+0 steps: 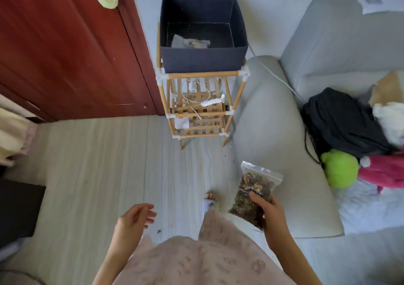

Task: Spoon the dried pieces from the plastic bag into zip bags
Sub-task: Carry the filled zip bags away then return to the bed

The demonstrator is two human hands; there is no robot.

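Observation:
My right hand (271,211) grips a clear zip bag (254,188) full of brown dried pieces, thumb across its front, held over the floor beside the sofa arm. The bag's zip end points up and away from me. My left hand (135,219) hangs empty over the floor at lower centre, fingers relaxed and slightly curled. A dark blue open box (203,59) stands on top of a bamboo shelf ahead; a small filled clear bag (190,42) lies on its bottom.
The bamboo shelf (196,107) stands between a red wooden door (65,55) and a grey sofa (284,131). On the sofa lie a black bag (341,121), a green plush toy (340,169) and pink cloth (384,171). Pale wood floor (98,164) spreads left.

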